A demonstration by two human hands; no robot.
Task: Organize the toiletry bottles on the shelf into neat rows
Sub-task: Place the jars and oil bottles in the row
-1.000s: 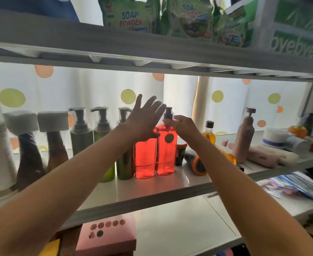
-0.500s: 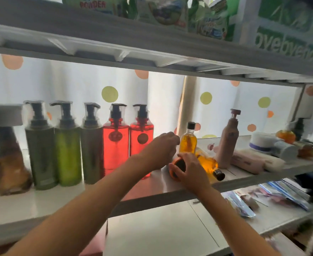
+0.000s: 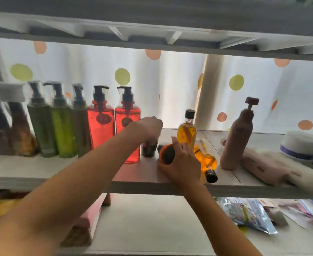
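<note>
On the white shelf (image 3: pixel 142 174) a row stands at the left: two brown bottles (image 3: pixel 20 130), three green pump bottles (image 3: pixel 61 130) and two red pump bottles (image 3: pixel 101 124). My left hand (image 3: pixel 149 126) is closed over the top of a small dark bottle (image 3: pixel 149 149) just right of the red ones. My right hand (image 3: pixel 179 163) grips a lying dark bottle with an orange end (image 3: pixel 167 154). Behind it an amber oil bottle (image 3: pixel 187 130) stands upright and another amber bottle (image 3: pixel 206 163) lies on its side. A pink pump bottle (image 3: pixel 238 137) stands to the right.
A pink tube (image 3: pixel 274 167) lies at the right of the shelf, beside a white jar with a purple band (image 3: pixel 299 145). Another shelf (image 3: pixel 152 26) hangs close overhead. Below lie plastic packets (image 3: pixel 248 215) and a pink box (image 3: pixel 91 213). A dotted curtain (image 3: pixel 170 85) hangs behind.
Both hands have dropped from the red pump bottles' tops to the shelf right of them. My left hand has closed on the small dark bottle and my right on the lying orange-ended bottle.
</note>
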